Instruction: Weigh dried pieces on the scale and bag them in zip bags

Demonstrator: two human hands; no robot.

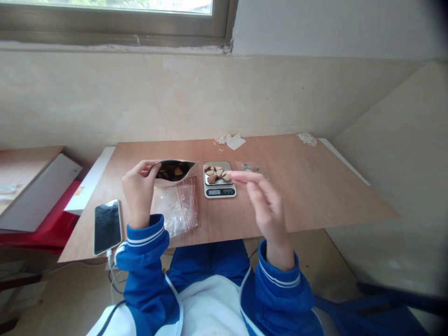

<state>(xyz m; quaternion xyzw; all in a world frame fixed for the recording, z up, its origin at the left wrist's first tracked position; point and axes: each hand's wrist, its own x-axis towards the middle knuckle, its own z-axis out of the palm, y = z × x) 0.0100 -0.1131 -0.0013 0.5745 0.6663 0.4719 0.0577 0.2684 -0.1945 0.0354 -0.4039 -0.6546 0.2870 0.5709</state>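
My left hand (140,189) grips the left edge of a pouch (182,176), whose mouth gapes and shows dark brown pieces inside. Close to the middle of the table, a small digital scale (207,184) carries several light-brown, shell-like pieces (219,172). The fingertips of my right hand (262,198) reach the right side of that pile, closed together at a piece on the scale; whether they grip it is hard to see. Beneath the pouch lie clear zip bags (175,210) with red seal lines.
A phone (107,227) with a plugged-in cable lies at the table's left edge. Behind my right hand is a small clear bag (252,166) with something in it. White scraps (235,141) and crumpled tissue (307,139) lie along the wall side.
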